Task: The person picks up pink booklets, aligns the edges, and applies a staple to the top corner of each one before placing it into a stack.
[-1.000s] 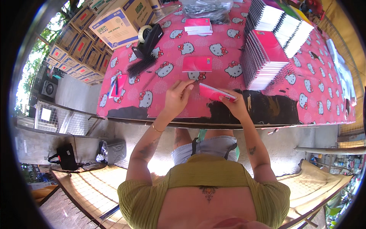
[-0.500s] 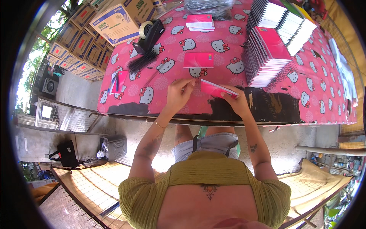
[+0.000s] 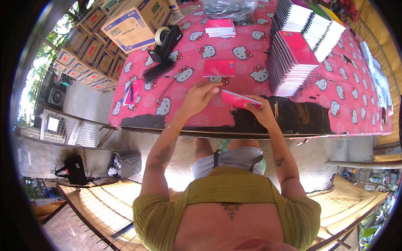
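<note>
My right hand (image 3: 261,113) grips a small pink-covered notebook (image 3: 238,98) by its right end, tilted above the table's front edge. Close to the notebook's left end is my left hand (image 3: 201,98), its thumb and fingers brought together in a pinch; whatever is between them is too small to make out. Just beyond, another pink notebook (image 3: 219,68) lies flat on the tablecloth. A heap of black spiral coils (image 3: 158,70) sits to the left, beside a black tape dispenser (image 3: 166,44).
Spiral-bound pink notebooks (image 3: 293,62) stand in tall stacks at the right. A short stack of pink booklets (image 3: 220,27) lies farther back, near a plastic bag (image 3: 230,10). Cartons (image 3: 136,25) rise at the far left. A pen (image 3: 131,93) rests on pink sheets.
My left hand has moved slightly right and up toward the held notebook's left end, its fingers now stretched farther forward. The right hand keeps its hold on the notebook.
</note>
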The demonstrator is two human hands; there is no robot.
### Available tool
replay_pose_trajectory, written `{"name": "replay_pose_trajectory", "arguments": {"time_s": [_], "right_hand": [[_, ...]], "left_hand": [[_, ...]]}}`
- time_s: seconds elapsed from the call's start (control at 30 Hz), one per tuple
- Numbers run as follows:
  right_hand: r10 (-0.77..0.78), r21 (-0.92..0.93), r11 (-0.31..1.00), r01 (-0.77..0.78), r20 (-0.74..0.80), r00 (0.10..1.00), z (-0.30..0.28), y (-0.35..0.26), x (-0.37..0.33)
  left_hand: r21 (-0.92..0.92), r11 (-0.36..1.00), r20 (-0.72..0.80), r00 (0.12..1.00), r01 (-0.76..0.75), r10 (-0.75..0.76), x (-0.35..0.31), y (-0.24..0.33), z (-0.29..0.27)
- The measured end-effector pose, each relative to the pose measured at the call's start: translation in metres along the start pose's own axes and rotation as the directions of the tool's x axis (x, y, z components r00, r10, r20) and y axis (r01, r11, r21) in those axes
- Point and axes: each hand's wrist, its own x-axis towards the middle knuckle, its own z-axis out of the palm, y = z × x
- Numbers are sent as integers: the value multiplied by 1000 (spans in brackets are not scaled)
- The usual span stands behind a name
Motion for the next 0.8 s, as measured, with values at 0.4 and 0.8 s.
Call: {"name": "replay_pose_trajectory", "arguments": {"time_s": [0.4, 0.8], "right_hand": [[-9, 43, 999, 13, -87, 996, 8, -12, -6], [77, 200, 979, -47, -147, 986, 13, -41, -16]], "left_hand": [[605, 787, 47, 992, -122, 117, 11, 24, 16], [691, 712, 74, 992, -122, 98, -22, 44, 52]]}}
